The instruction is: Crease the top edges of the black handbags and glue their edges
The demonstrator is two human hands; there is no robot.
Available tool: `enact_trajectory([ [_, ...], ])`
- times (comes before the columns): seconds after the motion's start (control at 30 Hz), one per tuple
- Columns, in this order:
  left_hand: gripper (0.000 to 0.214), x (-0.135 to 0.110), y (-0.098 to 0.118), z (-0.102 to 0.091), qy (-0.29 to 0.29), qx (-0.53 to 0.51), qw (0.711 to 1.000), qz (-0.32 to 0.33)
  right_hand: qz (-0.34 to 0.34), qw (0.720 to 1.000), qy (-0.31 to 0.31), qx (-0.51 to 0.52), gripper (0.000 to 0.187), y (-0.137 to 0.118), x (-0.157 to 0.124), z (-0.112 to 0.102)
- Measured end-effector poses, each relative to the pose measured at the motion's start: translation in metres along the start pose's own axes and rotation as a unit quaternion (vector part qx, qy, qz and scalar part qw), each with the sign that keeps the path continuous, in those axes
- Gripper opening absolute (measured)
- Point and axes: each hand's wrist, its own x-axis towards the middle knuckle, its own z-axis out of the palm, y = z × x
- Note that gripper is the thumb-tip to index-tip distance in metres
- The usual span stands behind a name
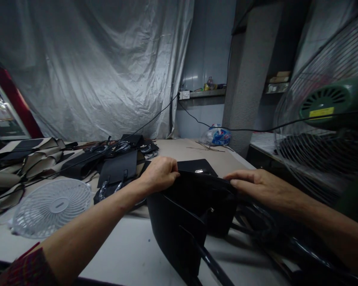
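A black handbag (179, 226) stands tilted over the white tabletop, its dark mouth turned partly toward me. My left hand (162, 174) grips its upper rim at the left, fingers curled tight over the edge. On the opposite side, my right hand (250, 182) pinches the rim between thumb and fingers. A small metal fitting (210, 209) shows on the bag's inner side. One strap hangs from the near panel toward the bottom of the view. Just behind the rim lies a flat black piece (197, 166) with a shiny metal plate. The bag's inside is too dark to make out.
A white round fan (59, 204) lies at the left. Behind it are several black bags (119, 169) and beige-and-black pieces (38, 155). A large green fan (325, 103) stands at the right. A black cable (250, 130) crosses the back, near a blue plastic bag (219, 136).
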Motion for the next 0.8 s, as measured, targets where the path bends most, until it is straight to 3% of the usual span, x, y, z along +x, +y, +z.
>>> enact_trajectory([
  [0.17,0.011,-0.002,-0.002,0.0,0.004,-0.015,1.0,0.001,-0.053,0.987,0.036,-0.146,0.026,-0.007,0.002,0.008],
  [0.23,0.011,-0.003,-0.004,-0.002,-0.003,-0.025,1.0,0.012,-0.057,0.978,0.015,-0.2,0.024,-0.013,0.003,0.004],
  [0.33,0.01,-0.006,-0.009,-0.005,-0.028,-0.041,0.997,0.052,-0.054,0.971,-0.055,-0.228,0.019,-0.031,0.005,-0.003],
  [0.47,0.008,-0.008,-0.011,-0.007,-0.044,-0.046,0.996,0.066,-0.117,0.967,-0.03,-0.224,0.03,-0.066,0.022,0.005],
  [0.57,0.02,-0.009,-0.012,-0.009,-0.026,-0.082,0.996,0.034,-0.161,0.956,-0.078,-0.231,0.024,-0.085,0.042,0.025],
  [0.67,0.039,-0.018,-0.015,-0.013,-0.005,-0.149,0.989,-0.004,-0.161,0.951,-0.106,-0.241,0.019,-0.09,0.058,0.039],
  [0.73,0.063,-0.031,-0.019,-0.018,0.004,-0.164,0.985,-0.057,-0.146,0.956,-0.096,-0.237,0.02,-0.088,0.064,0.042],
  [0.8,0.072,-0.047,-0.024,-0.024,-0.008,-0.166,0.976,-0.14,-0.12,0.961,-0.09,-0.231,0.02,-0.087,0.065,0.04],
])
